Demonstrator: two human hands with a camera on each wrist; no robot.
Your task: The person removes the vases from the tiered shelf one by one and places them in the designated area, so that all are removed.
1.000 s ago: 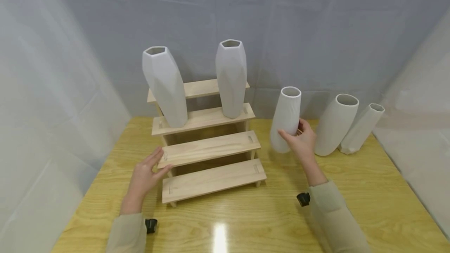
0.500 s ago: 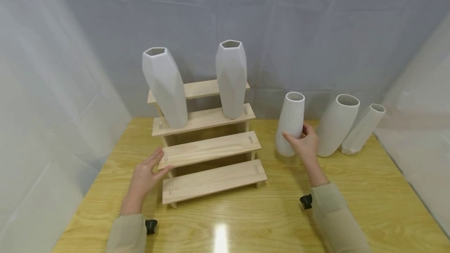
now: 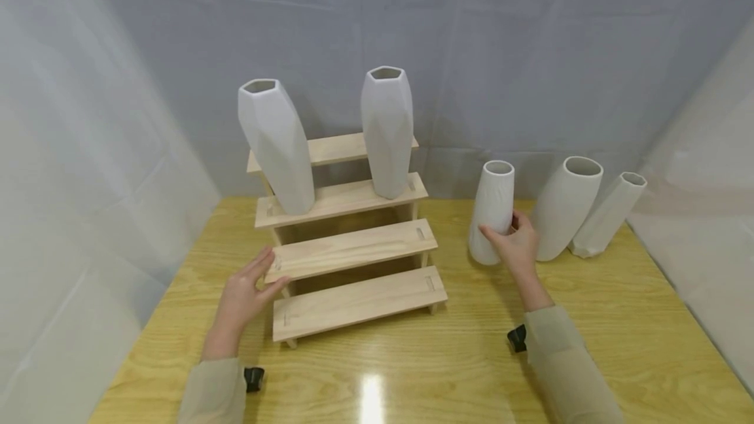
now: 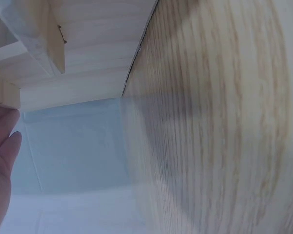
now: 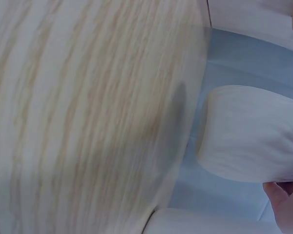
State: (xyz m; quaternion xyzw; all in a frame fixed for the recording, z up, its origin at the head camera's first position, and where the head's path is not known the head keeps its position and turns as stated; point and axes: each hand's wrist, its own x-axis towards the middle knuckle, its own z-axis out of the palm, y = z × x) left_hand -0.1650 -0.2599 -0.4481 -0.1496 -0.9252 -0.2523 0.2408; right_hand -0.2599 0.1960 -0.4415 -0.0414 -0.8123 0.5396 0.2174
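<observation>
My right hand (image 3: 517, 246) grips a white tapered vase (image 3: 492, 214) round its lower half, the thumb in front. The vase is nearly upright; in the right wrist view the vase (image 5: 254, 134) has its base close to the table, with a shadow beside it. My left hand (image 3: 241, 296) holds the left end of the second-lowest board of a stepped wooden display stand (image 3: 353, 248), its thumb at the front edge. In the left wrist view the fingers (image 4: 7, 129) are at the board's end. Two faceted white vases (image 3: 277, 149) (image 3: 387, 136) stand on the second-highest step.
On the table's right, a wider white vase (image 3: 567, 208) and a slim faceted white vase (image 3: 608, 214) stand close together, just beyond my right hand. The lowest step (image 3: 359, 303) lies nearest me on the wooden table (image 3: 448, 371). Grey cloth (image 3: 506, 51) hangs behind.
My right hand and the tapered vase have moved a little right and down, towards the other two vases on the table. The left hand and the stand have stayed in place.
</observation>
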